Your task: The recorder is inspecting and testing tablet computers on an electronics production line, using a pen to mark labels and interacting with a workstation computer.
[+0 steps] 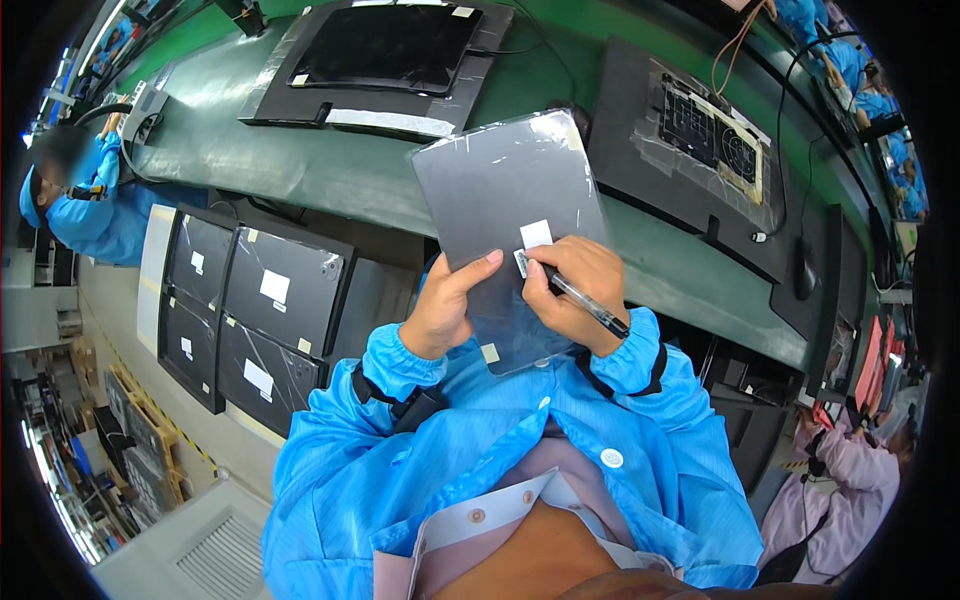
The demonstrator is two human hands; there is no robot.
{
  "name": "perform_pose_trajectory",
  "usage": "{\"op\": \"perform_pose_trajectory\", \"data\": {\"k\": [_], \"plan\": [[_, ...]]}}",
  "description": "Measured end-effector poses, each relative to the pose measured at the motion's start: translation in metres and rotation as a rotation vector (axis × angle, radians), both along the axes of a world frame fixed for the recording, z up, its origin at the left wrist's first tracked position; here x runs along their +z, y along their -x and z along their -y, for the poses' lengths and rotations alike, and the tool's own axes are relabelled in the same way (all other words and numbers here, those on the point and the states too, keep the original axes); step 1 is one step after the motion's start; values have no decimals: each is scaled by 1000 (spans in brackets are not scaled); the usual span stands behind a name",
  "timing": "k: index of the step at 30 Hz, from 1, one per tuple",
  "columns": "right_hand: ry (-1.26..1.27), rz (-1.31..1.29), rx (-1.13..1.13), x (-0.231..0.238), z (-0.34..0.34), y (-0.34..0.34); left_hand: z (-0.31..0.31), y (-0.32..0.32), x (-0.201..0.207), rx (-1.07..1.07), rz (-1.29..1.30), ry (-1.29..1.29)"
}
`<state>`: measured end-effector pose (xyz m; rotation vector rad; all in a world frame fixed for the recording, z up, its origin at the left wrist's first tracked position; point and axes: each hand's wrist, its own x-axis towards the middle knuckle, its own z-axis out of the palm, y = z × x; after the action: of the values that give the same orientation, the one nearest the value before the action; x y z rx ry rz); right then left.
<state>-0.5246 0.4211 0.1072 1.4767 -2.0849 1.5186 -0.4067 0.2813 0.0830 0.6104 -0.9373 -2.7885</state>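
Note:
A flat grey tablet (pixel 480 200) in clear film is tilted up in front of my chest. My left hand (pixel 443 305) grips its left edge, thumb lying across the back panel. In my right hand (pixel 582 285) is a pen (pixel 592 305) with a clear barrel and dark end, pointing down to the right. My right fingertips are at a small white barcode label (pixel 520 263), below a larger blank-looking white sticker (pixel 536 233). Whether they touch the label I cannot tell. A pale yellow tab (pixel 490 353) sits at the tablet's lower corner.
Several similar wrapped tablets (pixel 290 275) lie in a dark tray to the left. On the green bench (pixel 340 165) stand a dark-screened tablet (pixel 385 48) on a mat, a taped fixture (pixel 715 140) and a mouse (pixel 806 268). Co-workers sit at both sides.

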Motion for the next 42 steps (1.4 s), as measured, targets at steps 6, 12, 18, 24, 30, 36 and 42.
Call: {"op": "perform_pose_trajectory", "data": {"k": [6, 12, 18, 24, 30, 36, 42], "plan": [[134, 114, -123, 6, -21, 14, 7, -11, -15, 124, 107, 76], [-582, -150, -634, 10, -88, 46, 47, -38, 14, 252, 79, -13], [-414, -103, -606, 2, -96, 32, 40, -25, 9, 225, 31, -7], [-82, -182, -958, -15, -227, 27, 14, 6, -5, -56, -57, -35], [-758, -49, -2105, -73, -510, -77, 8, 16, 2, -81, -54, -1], [-394, 965, -1981, -194, -645, -223, 18, 17, -7, -135, -168, 29], [490, 1015, -1842, -181, -670, -282, 69, -4, -18, 20, -273, 154]]}}
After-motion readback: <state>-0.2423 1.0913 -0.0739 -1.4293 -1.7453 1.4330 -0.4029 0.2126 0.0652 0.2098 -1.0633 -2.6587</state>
